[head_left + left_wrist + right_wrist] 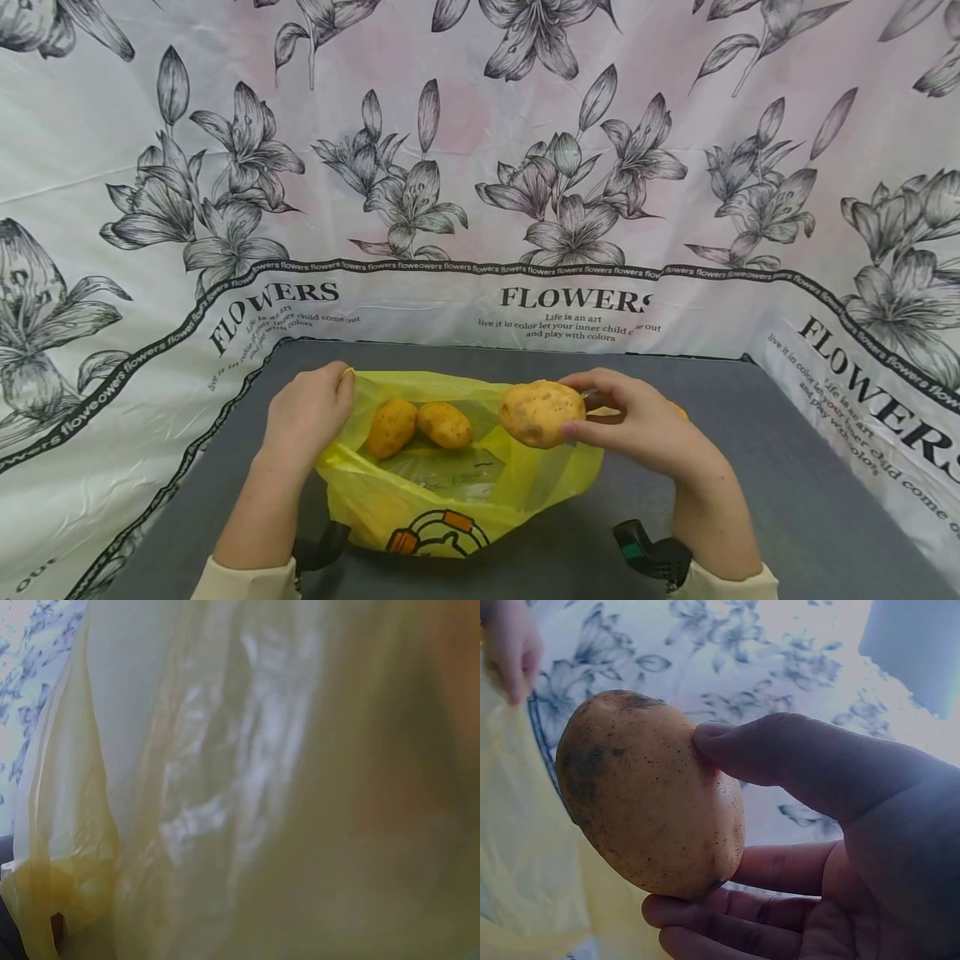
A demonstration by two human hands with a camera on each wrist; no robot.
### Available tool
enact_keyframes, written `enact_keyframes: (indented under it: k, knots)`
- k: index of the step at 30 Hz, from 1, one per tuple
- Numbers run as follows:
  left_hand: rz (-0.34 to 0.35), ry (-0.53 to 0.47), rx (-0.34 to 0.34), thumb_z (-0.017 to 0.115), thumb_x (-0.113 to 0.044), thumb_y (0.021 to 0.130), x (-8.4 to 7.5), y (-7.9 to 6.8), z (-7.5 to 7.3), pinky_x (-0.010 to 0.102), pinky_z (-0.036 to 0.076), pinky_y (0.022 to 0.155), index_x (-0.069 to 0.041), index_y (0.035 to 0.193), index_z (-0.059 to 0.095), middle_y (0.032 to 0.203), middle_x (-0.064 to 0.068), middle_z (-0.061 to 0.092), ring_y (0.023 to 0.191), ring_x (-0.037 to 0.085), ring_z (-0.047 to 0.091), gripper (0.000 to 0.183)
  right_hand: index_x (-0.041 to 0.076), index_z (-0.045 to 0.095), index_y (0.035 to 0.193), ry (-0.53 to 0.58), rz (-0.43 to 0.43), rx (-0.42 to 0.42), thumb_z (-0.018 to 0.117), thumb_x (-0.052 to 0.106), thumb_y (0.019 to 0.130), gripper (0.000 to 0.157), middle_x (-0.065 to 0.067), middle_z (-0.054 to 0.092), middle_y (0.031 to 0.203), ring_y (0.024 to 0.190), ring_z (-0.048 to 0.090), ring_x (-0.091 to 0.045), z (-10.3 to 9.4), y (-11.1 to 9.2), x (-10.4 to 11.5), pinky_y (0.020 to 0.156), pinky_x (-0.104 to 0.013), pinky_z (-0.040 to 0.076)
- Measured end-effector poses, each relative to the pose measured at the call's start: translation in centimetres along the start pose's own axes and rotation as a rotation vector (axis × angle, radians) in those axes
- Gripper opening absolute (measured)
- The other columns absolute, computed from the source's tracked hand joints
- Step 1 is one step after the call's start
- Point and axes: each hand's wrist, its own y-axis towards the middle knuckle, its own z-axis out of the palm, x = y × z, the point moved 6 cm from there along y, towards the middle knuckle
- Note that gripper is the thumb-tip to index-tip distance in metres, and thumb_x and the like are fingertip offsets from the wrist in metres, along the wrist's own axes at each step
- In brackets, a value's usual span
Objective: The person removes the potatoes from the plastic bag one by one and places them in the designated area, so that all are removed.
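Potato [542, 414] in right hand [643, 421]

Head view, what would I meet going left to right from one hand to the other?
Left-hand grip, left potato inside the yellow bag, right potato inside it, held potato, right-hand grip.

Black capitals spelling "FLOWERS" repeat across a floral cloth [468, 175], above the lines "Life is an art / live it in color let your inner child come out / and play with colors." A black band [480, 268] repeats "flowers" in white lowercase. A yellow bag [517, 492] bears an orange-and-black emblem [455, 522], its small print too faint to read.
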Motion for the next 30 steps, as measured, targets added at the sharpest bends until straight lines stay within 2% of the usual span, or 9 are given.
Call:
enact_keyframes:
  k: [9,13,16,22,24,27,30]
  knots:
    - [-0.055,0.002,0.027,0.042,-0.025,0.107,2.4,-0.5,-0.3,0.046,0.045,0.059,-0.010,0.103,0.067,0.067,0.004,0.053,0.062,0.024,0.052,0.030,0.012,0.063,0.136,0.042,0.010,-0.019,0.076,0.020,0.095,0.043,-0.011,0.065,0.125,0.107,0.067,-0.026,-1.5,-0.9,-0.6,0.080,-0.040,0.059]
    - [-0.085,0.009,0.058,0.044,-0.028,0.107,3.3,-0.5,-0.5,0.048,0.046,0.062,-0.007,0.115,0.069,0.080,0.009,0.064,0.066,0.026,0.055,0.034,0.009,0.061,0.138,0.051,0.003,-0.024,0.071,0.015,0.098,0.041,-0.014,0.067,0.121,0.103,0.068,-0.023,-2.5,-1.5,-1.1,0.080,-0.036,0.058]
    - [-0.095,0.016,0.083,0.045,-0.030,0.107,3.9,-0.4,-0.6,0.049,0.048,0.065,-0.005,0.124,0.068,0.097,0.014,0.070,0.072,0.027,0.058,0.038,0.007,0.059,0.140,0.054,0.023,-0.039,0.068,0.014,0.100,0.042,-0.014,0.068,0.119,0.102,0.068,-0.021,-3.2,-1.9,-1.6,0.079,-0.033,0.058]
    - [-0.118,0.011,0.109,0.042,-0.030,0.107,5.0,0.2,-1.0,0.050,0.048,0.067,-0.003,0.124,0.066,0.101,0.018,0.069,0.075,0.031,0.059,0.039,0.002,0.053,0.145,0.054,0.059,-0.074,0.065,0.013,0.102,0.046,-0.008,0.068,0.121,0.104,0.068,-0.016,-4.2,-2.5,-2.7,0.080,-0.033,0.058]
    - [-0.124,0.007,0.113,0.043,-0.030,0.107,5.2,0.5,-1.0,0.053,0.049,0.069,-0.001,0.126,0.065,0.107,0.021,0.069,0.081,0.034,0.062,0.041,0.001,0.053,0.144,0.046,0.061,-0.083,0.065,0.012,0.102,0.045,-0.007,0.069,0.120,0.104,0.068,-0.015,-4.5,-2.5,-3.0,0.080,-0.032,0.058]
    - [-0.140,-0.002,0.130,0.043,-0.032,0.108,5.6,1.0,-0.5,0.056,0.050,0.075,-0.001,0.129,0.064,0.118,0.024,0.068,0.091,0.038,0.064,0.043,0.002,0.053,0.144,0.029,0.074,-0.086,0.065,0.013,0.102,0.045,-0.005,0.070,0.119,0.105,0.068,-0.014,-4.9,-2.6,-3.2,0.081,-0.031,0.058]
    - [-0.153,-0.016,0.154,0.044,-0.034,0.108,5.4,1.7,0.2,0.056,0.049,0.078,-0.002,0.129,0.064,0.121,0.022,0.068,0.096,0.039,0.064,0.043,0.004,0.053,0.145,-0.010,0.093,-0.088,0.066,0.016,0.102,0.046,-0.004,0.071,0.118,0.104,0.068,-0.013,-5.4,-2.9,-3.4,0.081,-0.031,0.057]
